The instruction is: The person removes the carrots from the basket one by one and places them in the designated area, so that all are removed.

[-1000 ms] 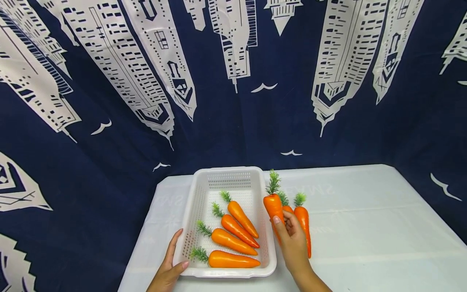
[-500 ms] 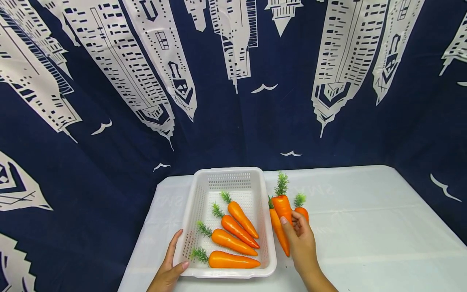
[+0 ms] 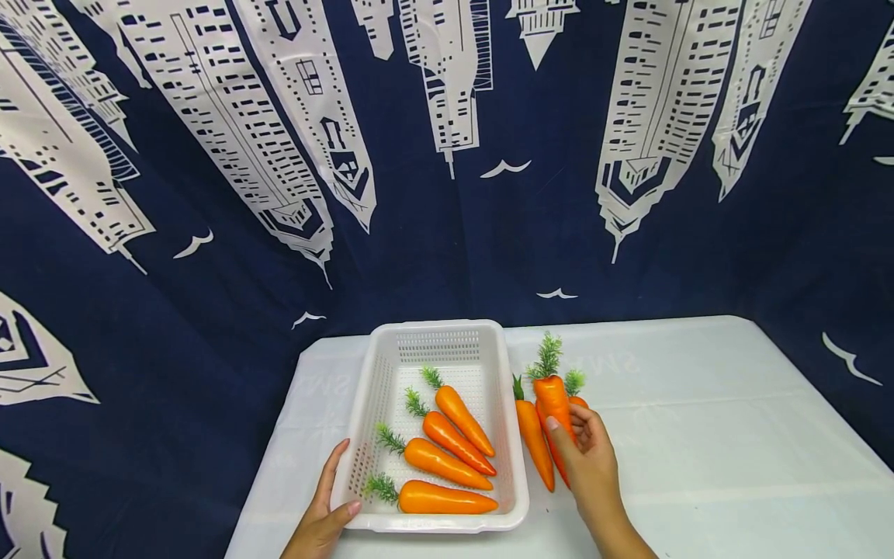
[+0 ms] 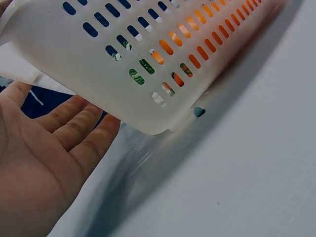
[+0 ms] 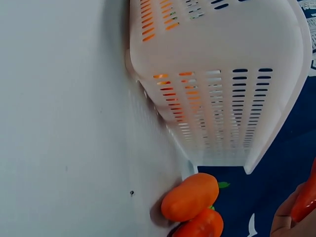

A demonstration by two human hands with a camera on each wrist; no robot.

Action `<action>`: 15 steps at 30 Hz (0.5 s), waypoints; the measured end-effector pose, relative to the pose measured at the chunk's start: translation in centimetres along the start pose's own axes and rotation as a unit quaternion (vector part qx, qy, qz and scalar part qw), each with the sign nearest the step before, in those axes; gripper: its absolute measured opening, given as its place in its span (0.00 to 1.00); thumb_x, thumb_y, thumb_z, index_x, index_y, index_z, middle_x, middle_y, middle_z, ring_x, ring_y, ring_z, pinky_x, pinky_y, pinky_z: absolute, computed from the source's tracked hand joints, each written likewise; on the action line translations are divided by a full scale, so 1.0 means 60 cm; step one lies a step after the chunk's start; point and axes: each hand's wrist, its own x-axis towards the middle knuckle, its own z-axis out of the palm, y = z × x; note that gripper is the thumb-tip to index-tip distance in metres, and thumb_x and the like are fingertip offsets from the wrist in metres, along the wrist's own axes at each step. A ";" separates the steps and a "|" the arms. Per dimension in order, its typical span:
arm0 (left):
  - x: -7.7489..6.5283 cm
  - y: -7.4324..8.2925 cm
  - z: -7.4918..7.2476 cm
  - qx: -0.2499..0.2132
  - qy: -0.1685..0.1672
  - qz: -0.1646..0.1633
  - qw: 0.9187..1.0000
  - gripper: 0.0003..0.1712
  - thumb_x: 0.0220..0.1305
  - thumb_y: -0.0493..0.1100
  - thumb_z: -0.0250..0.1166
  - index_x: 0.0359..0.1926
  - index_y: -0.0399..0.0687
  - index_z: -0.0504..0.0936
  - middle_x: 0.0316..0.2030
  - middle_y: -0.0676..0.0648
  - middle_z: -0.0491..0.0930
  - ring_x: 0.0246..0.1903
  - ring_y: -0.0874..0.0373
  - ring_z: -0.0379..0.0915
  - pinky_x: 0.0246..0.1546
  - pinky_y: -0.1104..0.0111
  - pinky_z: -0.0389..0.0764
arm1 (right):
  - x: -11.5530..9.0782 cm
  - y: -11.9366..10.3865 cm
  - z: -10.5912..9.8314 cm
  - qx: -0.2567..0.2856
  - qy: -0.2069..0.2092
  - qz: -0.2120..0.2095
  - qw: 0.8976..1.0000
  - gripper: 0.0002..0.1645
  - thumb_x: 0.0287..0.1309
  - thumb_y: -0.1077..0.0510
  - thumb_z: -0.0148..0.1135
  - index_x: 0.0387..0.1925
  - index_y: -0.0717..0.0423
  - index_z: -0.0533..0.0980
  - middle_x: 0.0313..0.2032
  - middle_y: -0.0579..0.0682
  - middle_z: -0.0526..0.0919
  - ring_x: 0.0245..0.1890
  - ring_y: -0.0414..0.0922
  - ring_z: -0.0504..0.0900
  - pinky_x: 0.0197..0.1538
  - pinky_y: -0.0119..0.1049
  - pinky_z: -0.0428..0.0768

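My right hand (image 3: 594,458) pinches an orange carrot (image 3: 552,394) with a feathery green top, thumb on its near side. The carrot points up and away, held over other carrots on the table. In the right wrist view its red-orange tip (image 5: 307,197) shows at the right edge beside my fingers (image 5: 284,217). My left hand (image 3: 324,505) rests against the left side of a white plastic basket (image 3: 517,497), thumb at the rim, fingers extended along the outer wall. Several carrots (image 3: 447,463) lie in the basket, leafy ends to the left.
Right of the basket an orange carrot (image 3: 536,446) lies on the white table (image 3: 698,435). Another carrot (image 3: 561,466) is partly hidden under the held one, and a light-green top (image 3: 575,380) shows behind. A dark blue cloth (image 3: 489,248) with white buildings hangs behind.
My right hand has moved right with the held carrot, away from the basket's edge, uncovering the carrot lying beside the basket. The left hand and basket have stayed put.
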 end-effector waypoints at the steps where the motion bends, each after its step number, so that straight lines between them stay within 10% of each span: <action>1: 0.000 0.000 0.000 0.001 0.000 0.000 1.000 0.52 0.74 0.34 0.52 0.79 0.70 0.28 0.77 0.40 0.23 0.65 0.81 0.58 0.63 0.77 0.68 | 0.001 0.001 -0.002 -0.002 0.000 0.006 1.000 0.25 0.68 0.53 0.64 0.61 0.54 0.70 0.49 0.46 0.73 0.46 0.39 0.74 0.48 0.21 0.76; 15: 0.000 -0.001 0.000 0.006 0.010 0.000 1.000 0.51 0.74 0.35 0.53 0.80 0.70 0.29 0.78 0.40 0.22 0.64 0.81 0.58 0.62 0.78 0.68 | 0.015 0.010 -0.031 -0.044 0.033 0.022 0.998 0.27 0.66 0.50 0.65 0.62 0.53 0.69 0.47 0.42 0.74 0.44 0.35 0.76 0.45 0.20 0.77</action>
